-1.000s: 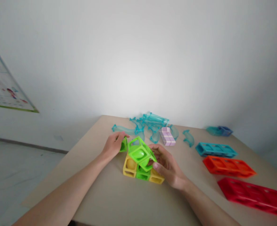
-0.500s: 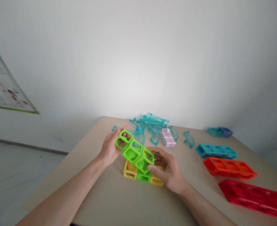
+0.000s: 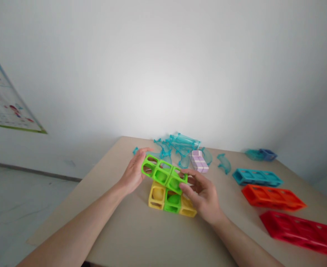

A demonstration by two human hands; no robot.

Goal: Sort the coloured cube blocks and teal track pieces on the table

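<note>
Both hands on one green three-cell bar [image 3: 167,178], lifted off the worktop [image 3: 141,237], right end tilted down. Left hand [image 3: 134,172] curled around the left end, fingers partly hidden behind it. Right hand [image 3: 203,194] pinches the right end, thumb in front, fingers half curled at the back. Bar sits over the rear of a yellow-green-yellow row [image 3: 172,202] and overlaps it in view; can't tell if they touch. Behind: heap of clear teal pieces [image 3: 184,141], with a lilac checked block [image 3: 199,161] at its right side. Right side of worktop, back to front: blue bar [image 3: 258,180], orange bar [image 3: 274,196], red bar [image 3: 302,230], roughly side by side, red cut by frame edge.
</note>
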